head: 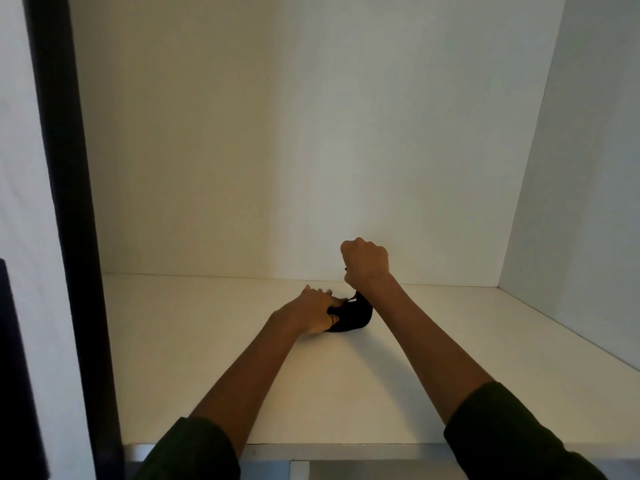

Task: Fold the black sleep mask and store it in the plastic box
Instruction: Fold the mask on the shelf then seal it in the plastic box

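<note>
- My left hand (317, 311) pinches the black sleep mask (351, 318) down mid-table (450, 375).
- My right hand (365, 263), fisted, pulls its strap (354, 298) upward.
- Bare white surface all round; walls well apart.

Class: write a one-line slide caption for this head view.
Left hand pins black sleep mask; right hand pulls its strap.

No text, label, brand, number or sign can be read anywhere.

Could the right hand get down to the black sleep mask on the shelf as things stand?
Probably yes. The right hand is a closed fist raised just above the mask, seemingly pulling its strap. Only the left hand covers the mask's left end.
</note>
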`<state>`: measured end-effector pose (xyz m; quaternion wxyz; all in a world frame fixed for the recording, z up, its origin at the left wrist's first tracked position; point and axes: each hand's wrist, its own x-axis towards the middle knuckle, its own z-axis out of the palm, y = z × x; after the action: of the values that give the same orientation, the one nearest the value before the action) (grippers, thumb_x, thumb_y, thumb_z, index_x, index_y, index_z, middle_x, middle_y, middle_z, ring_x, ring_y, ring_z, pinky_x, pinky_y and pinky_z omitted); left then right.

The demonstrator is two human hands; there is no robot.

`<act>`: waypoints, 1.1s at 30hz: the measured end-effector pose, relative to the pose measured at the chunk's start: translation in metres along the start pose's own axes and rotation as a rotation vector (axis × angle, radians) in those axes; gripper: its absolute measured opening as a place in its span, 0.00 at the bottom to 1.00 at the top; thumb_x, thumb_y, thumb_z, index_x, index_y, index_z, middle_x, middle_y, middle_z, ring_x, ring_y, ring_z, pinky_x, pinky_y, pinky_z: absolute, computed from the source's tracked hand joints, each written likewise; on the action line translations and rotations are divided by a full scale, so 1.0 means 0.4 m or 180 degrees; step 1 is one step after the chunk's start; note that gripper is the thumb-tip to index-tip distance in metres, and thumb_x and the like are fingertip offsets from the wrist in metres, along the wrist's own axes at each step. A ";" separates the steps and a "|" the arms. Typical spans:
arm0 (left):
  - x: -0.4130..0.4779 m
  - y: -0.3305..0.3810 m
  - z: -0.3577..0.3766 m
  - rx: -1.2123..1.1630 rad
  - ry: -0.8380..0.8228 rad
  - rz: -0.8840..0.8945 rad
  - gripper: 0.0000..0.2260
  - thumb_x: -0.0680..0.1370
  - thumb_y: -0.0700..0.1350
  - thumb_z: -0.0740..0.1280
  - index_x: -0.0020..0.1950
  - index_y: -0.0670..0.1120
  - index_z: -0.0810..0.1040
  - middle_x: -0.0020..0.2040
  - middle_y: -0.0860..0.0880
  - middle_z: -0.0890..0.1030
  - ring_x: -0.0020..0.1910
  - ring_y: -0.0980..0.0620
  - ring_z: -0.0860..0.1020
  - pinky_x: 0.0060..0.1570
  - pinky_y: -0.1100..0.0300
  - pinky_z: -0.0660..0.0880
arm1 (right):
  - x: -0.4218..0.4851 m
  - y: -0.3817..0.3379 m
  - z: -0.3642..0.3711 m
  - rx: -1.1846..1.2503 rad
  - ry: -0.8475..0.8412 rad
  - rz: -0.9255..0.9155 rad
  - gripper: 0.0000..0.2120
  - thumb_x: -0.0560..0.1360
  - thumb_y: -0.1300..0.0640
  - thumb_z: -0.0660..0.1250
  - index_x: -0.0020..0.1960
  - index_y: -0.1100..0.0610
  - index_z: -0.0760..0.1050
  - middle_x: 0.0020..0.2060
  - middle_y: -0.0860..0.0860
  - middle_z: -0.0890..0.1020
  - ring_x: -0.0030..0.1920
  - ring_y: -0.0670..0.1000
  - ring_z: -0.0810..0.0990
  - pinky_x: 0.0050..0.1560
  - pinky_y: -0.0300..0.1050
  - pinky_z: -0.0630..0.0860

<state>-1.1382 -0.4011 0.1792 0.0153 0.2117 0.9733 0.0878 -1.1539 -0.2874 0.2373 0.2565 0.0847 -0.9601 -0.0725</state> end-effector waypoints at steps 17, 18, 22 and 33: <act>-0.003 -0.026 0.028 0.0015 -0.0585 -0.0412 0.31 0.83 0.53 0.49 0.77 0.43 0.35 0.78 0.45 0.37 0.79 0.48 0.43 0.76 0.48 0.42 | -0.113 0.313 0.140 0.3535 -0.0955 0.2855 0.14 0.65 0.65 0.78 0.40 0.66 0.72 0.45 0.61 0.79 0.39 0.56 0.80 0.43 0.50 0.81; 0.000 -0.024 0.023 0.0111 -0.0609 -0.0465 0.31 0.83 0.53 0.49 0.77 0.43 0.36 0.78 0.45 0.37 0.79 0.48 0.43 0.76 0.47 0.42 | -0.117 0.316 0.150 0.3669 -0.1008 0.2901 0.14 0.65 0.67 0.77 0.43 0.66 0.73 0.47 0.61 0.79 0.43 0.57 0.80 0.40 0.49 0.81; 0.015 0.034 -0.009 0.0237 -0.0350 -0.0361 0.35 0.81 0.59 0.49 0.78 0.43 0.36 0.78 0.45 0.36 0.78 0.49 0.40 0.75 0.44 0.37 | -0.121 0.323 0.160 0.3860 -0.1029 0.2878 0.13 0.65 0.69 0.77 0.40 0.66 0.72 0.41 0.60 0.79 0.38 0.55 0.80 0.31 0.46 0.78; 0.133 0.168 0.113 0.0037 0.0266 -0.0137 0.44 0.75 0.70 0.46 0.78 0.39 0.40 0.79 0.42 0.40 0.79 0.49 0.41 0.77 0.52 0.41 | -0.115 0.310 0.159 0.2897 -0.0696 0.2517 0.16 0.62 0.60 0.79 0.41 0.63 0.74 0.38 0.58 0.82 0.34 0.55 0.83 0.33 0.44 0.81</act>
<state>-1.1562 -0.3115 0.1470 -0.0247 0.1870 0.9779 0.0906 -1.1623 -0.1512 0.1832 0.1021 -0.1848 -0.8742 0.4372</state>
